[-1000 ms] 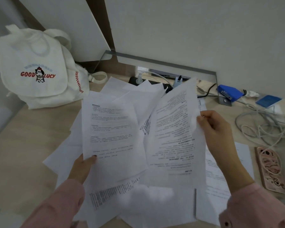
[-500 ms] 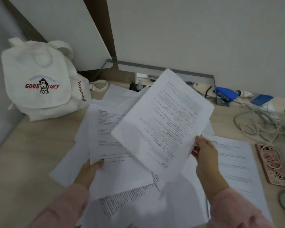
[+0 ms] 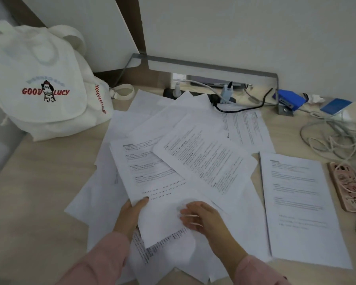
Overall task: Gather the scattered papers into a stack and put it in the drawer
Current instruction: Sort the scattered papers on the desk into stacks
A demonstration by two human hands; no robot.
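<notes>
On the bench [image 3: 39, 192], centre: scattered papers [image 3: 203, 161], overlapping loosely. Left hand [image 3: 130, 214], grip closed on the near edge of one printed sheet [image 3: 152, 182]. Right hand [image 3: 203, 219] blurred, lying on the sheets, grip unclear. Right: separate sheet [image 3: 302, 212], phone [image 3: 347, 186]. Far left: white bag [image 3: 45, 85].

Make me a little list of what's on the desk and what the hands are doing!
papers: loose overlapping pile, not yet stacked
separate sheet: lies apart at right
left hand: thumb pinching a printed page
right hand: resting on the pile, blurred
bag: white backpack, back left
phone: pink case, right edge
stapler: blue, back right
drawer: not in view
</notes>
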